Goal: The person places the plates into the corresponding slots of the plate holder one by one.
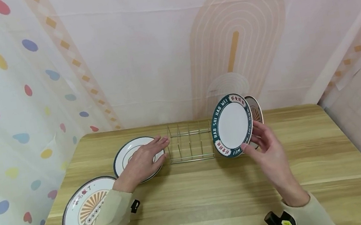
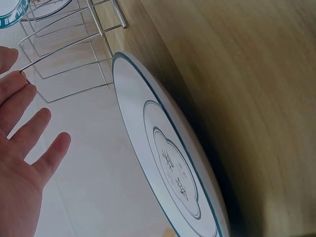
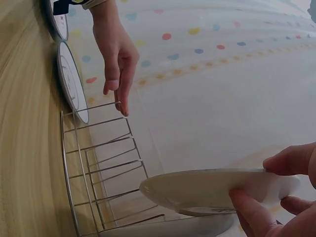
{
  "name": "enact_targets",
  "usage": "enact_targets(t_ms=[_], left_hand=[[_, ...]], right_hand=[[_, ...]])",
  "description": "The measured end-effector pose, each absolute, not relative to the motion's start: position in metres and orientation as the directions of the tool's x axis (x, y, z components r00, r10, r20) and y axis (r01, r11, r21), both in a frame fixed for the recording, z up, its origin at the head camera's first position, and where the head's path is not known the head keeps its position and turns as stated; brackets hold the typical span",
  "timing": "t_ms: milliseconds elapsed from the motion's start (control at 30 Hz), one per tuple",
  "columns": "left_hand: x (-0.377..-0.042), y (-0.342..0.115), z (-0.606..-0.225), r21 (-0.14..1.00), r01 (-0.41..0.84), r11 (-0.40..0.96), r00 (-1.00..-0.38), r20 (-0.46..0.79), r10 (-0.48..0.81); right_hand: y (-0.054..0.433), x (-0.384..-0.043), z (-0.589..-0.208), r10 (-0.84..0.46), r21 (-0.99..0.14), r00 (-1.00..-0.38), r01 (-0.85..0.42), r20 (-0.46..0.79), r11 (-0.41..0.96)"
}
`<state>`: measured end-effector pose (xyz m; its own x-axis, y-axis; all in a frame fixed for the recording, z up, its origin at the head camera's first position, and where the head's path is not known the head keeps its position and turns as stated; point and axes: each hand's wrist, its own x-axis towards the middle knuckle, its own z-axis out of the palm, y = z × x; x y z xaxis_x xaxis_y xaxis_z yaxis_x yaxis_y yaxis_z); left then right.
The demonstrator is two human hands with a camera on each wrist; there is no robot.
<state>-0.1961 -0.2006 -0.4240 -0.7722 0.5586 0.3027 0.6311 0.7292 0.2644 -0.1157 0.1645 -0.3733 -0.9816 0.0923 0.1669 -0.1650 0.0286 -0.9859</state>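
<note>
My right hand [image 1: 272, 153] pinches the lower right edge of a white plate with a dark green, lettered rim [image 1: 233, 124]. The plate is tilted up over the right end of a wire plate rack [image 1: 192, 160]. Just behind it, another plate [image 1: 255, 111] with a brown pattern stands in the rack; the right wrist view shows the two close together. At the rack's left end is my left hand [image 1: 142, 163], fingers extended, fingertips right at the end wire [image 2: 22, 72]. Below that hand a white plate [image 1: 123, 154] with a thin dark rim lies on the table.
A larger white plate [image 1: 73, 218] with an orange ray pattern lies at the front left, partly under the left sleeve [image 1: 107, 220]. The wooden table [image 1: 195, 211] meets a patterned cloth [image 1: 147, 74] at the back. Black devices [image 1: 278, 220] sit at the wrists.
</note>
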Motion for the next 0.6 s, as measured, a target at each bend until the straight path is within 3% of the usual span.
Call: enact_targets(t_ms=[600], left_hand=[[-0.197,-0.201,-0.423,0.277,0.623,0.731,-0.779,0.307,0.547]], right_hand=[[0.144,-0.123,-0.39,0.092,-0.934,-0.951,-0.267,0.295,0.238]])
